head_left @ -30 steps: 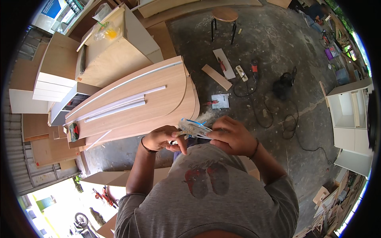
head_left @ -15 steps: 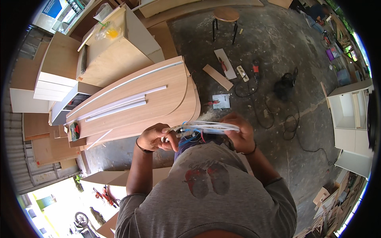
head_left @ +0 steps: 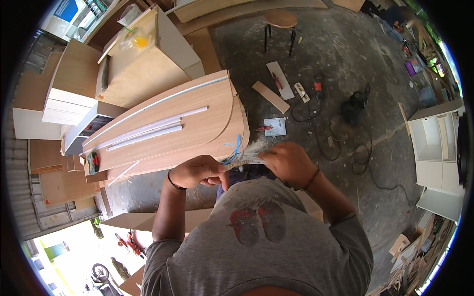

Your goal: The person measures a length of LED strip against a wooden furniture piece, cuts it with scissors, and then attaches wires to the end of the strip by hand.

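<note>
In front of my waist I hold a bundle of thin white strip with small marks along it (head_left: 243, 162), which looks like an LED strip. My left hand (head_left: 198, 171) pinches one end between thumb and fingers. My right hand (head_left: 291, 162) is closed on the other end, its fingertips hidden under the palm. A loop of blue ribbon or wire (head_left: 237, 144) sticks up from the bundle between both hands. Just beyond it lies the rounded end of a wood-grain panel (head_left: 197, 128) with several white strips (head_left: 148, 135) on top.
On the floor ahead are a pair of pliers (head_left: 276, 79) on a white board, a power strip (head_left: 301, 92), a red power tool (head_left: 317, 88) and trailing black cable (head_left: 368, 158). A round stool (head_left: 281, 19) stands far ahead. A plywood cabinet (head_left: 143, 61) is at left, a white cabinet (head_left: 434, 133) at right.
My right hand has come left toward my left hand and turned palm down. The wide white loop has been drawn shorter, and the blue ribbon now sticks up away from me.
</note>
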Available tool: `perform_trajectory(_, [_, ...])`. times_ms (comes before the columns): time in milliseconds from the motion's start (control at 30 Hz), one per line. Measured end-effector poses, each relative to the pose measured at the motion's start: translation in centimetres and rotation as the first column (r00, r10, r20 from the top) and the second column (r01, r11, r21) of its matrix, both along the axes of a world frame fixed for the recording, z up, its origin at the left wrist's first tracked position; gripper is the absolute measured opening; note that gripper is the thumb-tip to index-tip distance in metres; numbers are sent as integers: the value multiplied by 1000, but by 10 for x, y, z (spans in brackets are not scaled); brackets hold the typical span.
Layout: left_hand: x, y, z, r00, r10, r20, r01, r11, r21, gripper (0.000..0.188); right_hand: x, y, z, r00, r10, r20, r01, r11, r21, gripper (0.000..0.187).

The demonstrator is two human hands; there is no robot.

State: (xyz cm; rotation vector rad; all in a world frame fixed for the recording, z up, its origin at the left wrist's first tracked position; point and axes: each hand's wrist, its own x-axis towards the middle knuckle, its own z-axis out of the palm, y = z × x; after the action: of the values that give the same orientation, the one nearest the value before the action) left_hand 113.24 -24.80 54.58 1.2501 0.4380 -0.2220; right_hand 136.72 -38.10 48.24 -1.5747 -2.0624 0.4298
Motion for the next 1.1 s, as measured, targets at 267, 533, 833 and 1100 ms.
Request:
perform_trajectory(267, [-24, 9, 8, 978, 202, 52, -201, 979, -14, 40, 13, 1, 4, 962, -31, -270, 70, 988, 139, 16])
perform_trajectory(533, [-31, 13, -1, 936, 350, 26, -351, 934, 66, 27, 13, -4, 1, 757, -124, -641, 199, 979, 46, 19])
perform_trajectory(833, [-6, 9, 3, 918, 387, 85, -378, 920, -103, 27, -1, 4, 1, 911, 38, -410, -29, 999, 30, 34])
perform_trajectory(1100, [-11, 22, 25, 881, 451, 141, -456, 890, -3, 21, -4, 9, -12, 786, -183, -591, 199, 979, -40, 34])
